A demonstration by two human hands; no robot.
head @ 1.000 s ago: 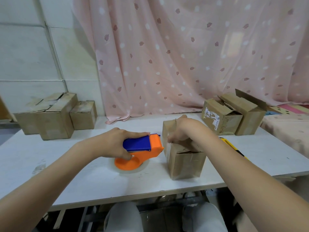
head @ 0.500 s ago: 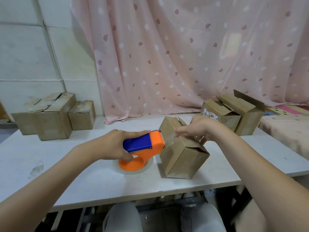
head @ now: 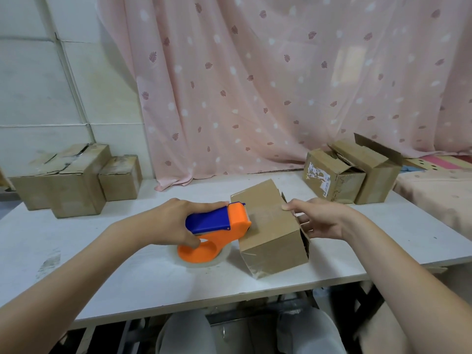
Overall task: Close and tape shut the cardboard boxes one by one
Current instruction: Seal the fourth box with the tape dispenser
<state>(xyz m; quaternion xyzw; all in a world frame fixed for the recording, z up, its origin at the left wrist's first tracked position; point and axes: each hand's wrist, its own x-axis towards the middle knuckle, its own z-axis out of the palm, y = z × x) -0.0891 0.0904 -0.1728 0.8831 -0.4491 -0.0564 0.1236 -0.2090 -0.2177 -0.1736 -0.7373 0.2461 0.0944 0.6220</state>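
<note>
A small brown cardboard box (head: 270, 226) lies tipped on the white table (head: 127, 274), its flap end turned to the right. My right hand (head: 319, 217) holds that end, thumb on the upper face and fingers against the flaps. My left hand (head: 176, 221) grips an orange and blue tape dispenser (head: 217, 226), whose front edge touches the box's upper left face. A roll of clear tape sits in the dispenser, resting on the table.
Several closed boxes (head: 69, 180) stand at the table's back left by the wall. Two boxes with open flaps (head: 352, 172) stand at the back right. A pink curtain (head: 255, 85) hangs behind. My knees show under the table's front edge.
The box has been tipped over from upright, so a long side faces up. My right hand moved from its top to its right end. The dispenser now touches the box.
</note>
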